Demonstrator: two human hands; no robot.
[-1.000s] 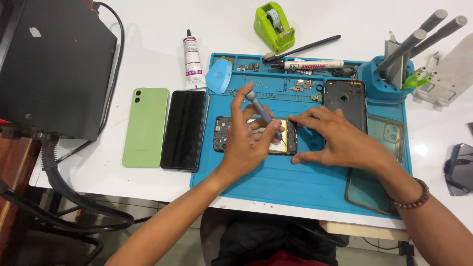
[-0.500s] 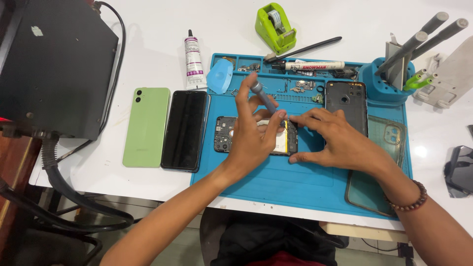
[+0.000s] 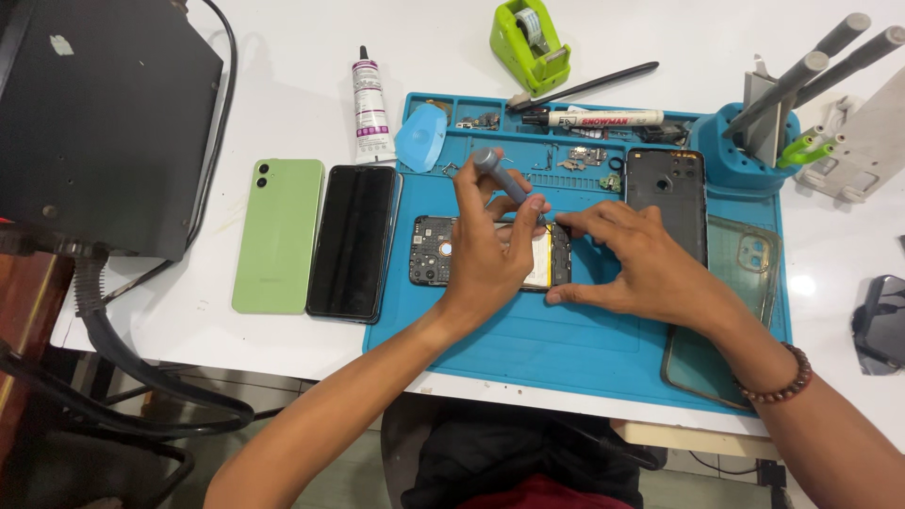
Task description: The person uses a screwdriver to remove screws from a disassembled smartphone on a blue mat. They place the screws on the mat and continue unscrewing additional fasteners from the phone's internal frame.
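Observation:
An opened phone (image 3: 436, 250) with its dark board and yellow battery exposed lies on the blue work mat (image 3: 566, 349). My left hand (image 3: 490, 245) holds a grey screwdriver (image 3: 502, 179) tilted, tip down on the phone's right part. My right hand (image 3: 632, 259) rests flat beside it, with fingers and thumb pinching the phone's right end. Much of the phone is hidden under both hands.
A green phone back (image 3: 280, 236) and a black screen (image 3: 353, 240) lie left of the mat. On the mat: a black back cover (image 3: 666, 184), clear case (image 3: 745, 273), blue pick (image 3: 420, 137), marker (image 3: 603, 118), tool holder (image 3: 745, 146). A glue tube (image 3: 370, 108), green tape dispenser (image 3: 528, 38) and black box (image 3: 94, 113) stand nearby.
My left hand has tipped the screwdriver slightly, its top end moving left. My right hand stays on the phone's right end.

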